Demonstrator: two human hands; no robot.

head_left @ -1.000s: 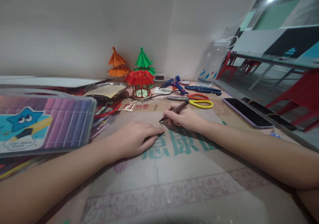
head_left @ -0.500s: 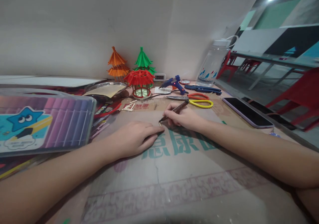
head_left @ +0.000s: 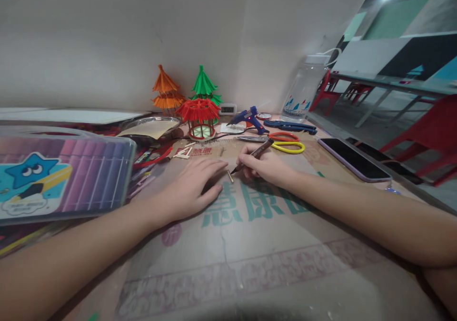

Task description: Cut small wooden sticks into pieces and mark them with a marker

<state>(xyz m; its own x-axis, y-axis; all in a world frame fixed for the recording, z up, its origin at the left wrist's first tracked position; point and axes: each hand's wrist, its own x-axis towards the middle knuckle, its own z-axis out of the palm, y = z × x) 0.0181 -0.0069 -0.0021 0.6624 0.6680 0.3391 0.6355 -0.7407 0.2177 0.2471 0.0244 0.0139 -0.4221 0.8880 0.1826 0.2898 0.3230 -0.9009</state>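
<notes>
My right hand (head_left: pixel 262 168) grips a dark brown marker pen (head_left: pixel 254 155), tip down beside a short wooden stick (head_left: pixel 230 176) that lies on the cardboard sheet (head_left: pixel 250 235). My left hand (head_left: pixel 191 188) rests flat on the cardboard just left of the stick, fingers stretched forward and apart, holding nothing. Several more short sticks (head_left: pixel 183 153) lie further back near a red paper pavilion (head_left: pixel 200 118).
A case of coloured markers (head_left: pixel 64 176) stands at the left. Behind are orange (head_left: pixel 166 92) and green (head_left: pixel 204 85) paper pagodas, a metal tray (head_left: pixel 152 127), a blue glue gun (head_left: pixel 248 119), scissors (head_left: pixel 285 145), a phone (head_left: pixel 353 159) and a clear jug (head_left: pixel 303 92).
My left hand has lifted off the stick and slid forward with its fingers spread. The stick now lies uncovered. My right hand and the pen have barely moved.
</notes>
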